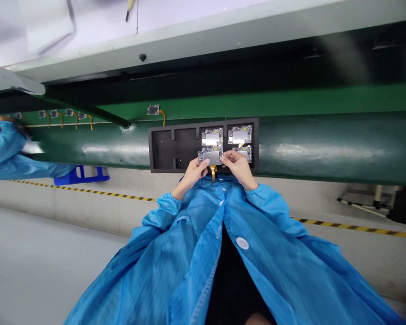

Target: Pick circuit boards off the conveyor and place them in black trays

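Both of my hands hold one circuit board (211, 157) over the front of a black compartment tray (162, 151). My left hand (195, 174) pinches its left edge, thumb on top. At its right edge, my right hand (238, 166) is closed with thumb and fingertips. A gold flex cable (213, 172) hangs from the board toward me. Just behind it, another circuit board (212, 137) lies in the tray. Two more boards fill the right compartment: a rear board (240, 134) and a front board (246, 152), the latter partly hidden by my right hand.
A small board with an orange flex cable (153, 109) lies on the green bench (291, 101) behind the tray. Several similar ones sit farther left, near a co-worker's blue sleeve (6, 144). A green bar (88, 110) slopes down there. A blue stool (81, 176) stands below.
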### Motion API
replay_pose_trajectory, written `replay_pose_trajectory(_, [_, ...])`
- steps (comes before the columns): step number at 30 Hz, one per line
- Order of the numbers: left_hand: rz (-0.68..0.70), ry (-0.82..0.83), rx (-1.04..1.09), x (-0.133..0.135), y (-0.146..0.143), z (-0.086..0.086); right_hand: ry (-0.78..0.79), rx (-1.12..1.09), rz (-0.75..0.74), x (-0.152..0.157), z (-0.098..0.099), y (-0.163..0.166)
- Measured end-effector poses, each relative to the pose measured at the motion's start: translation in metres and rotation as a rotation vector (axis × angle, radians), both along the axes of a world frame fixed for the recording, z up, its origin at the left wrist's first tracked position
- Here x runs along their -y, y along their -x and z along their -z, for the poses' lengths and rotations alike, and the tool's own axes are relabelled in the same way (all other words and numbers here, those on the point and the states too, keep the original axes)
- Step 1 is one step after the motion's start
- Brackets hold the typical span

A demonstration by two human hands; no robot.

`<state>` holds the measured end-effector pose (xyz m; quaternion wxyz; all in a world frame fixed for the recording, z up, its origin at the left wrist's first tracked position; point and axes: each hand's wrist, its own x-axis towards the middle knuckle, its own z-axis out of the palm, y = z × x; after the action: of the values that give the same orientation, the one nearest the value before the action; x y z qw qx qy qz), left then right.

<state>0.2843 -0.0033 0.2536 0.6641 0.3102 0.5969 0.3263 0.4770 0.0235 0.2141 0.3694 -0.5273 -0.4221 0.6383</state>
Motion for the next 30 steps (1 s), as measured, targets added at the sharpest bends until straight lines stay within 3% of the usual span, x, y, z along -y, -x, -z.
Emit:
replay_pose_trajectory(5, [-0.021, 0.229, -0.021, 0.0, -0.005, 0.01, -0.125, 0.301, -0.051, 0.01, 0.012, -0.02])
replay_pose_trajectory(12, [0.087, 0.29, -0.065, -0.015, -0.006, 0.008, -0.335, 0.492, -0.284, 0.021, 0.009, -0.027])
replay_pose_trajectory(18, [0.295, 0.227, -0.189, -0.008, 0.018, -0.005, -0.47, 0.671, -0.349, 0.026, 0.005, -0.016])
replay_pose_trajectory(23, [0.548, 0.031, -0.432, -0.005, 0.044, -0.014, -0.504, 0.775, -0.398, 0.021, 0.005, -0.007])
replay_pose_trajectory(27, [0.749, -0.11, -0.622, -0.008, 0.044, -0.017, -0.56, 0.838, -0.434, 0.013, 0.004, 0.001])
replay_pose_trajectory(30, [0.812, -0.169, -0.771, -0.01, 0.04, -0.02, -0.585, 0.851, -0.51, 0.006, 0.004, 0.004])
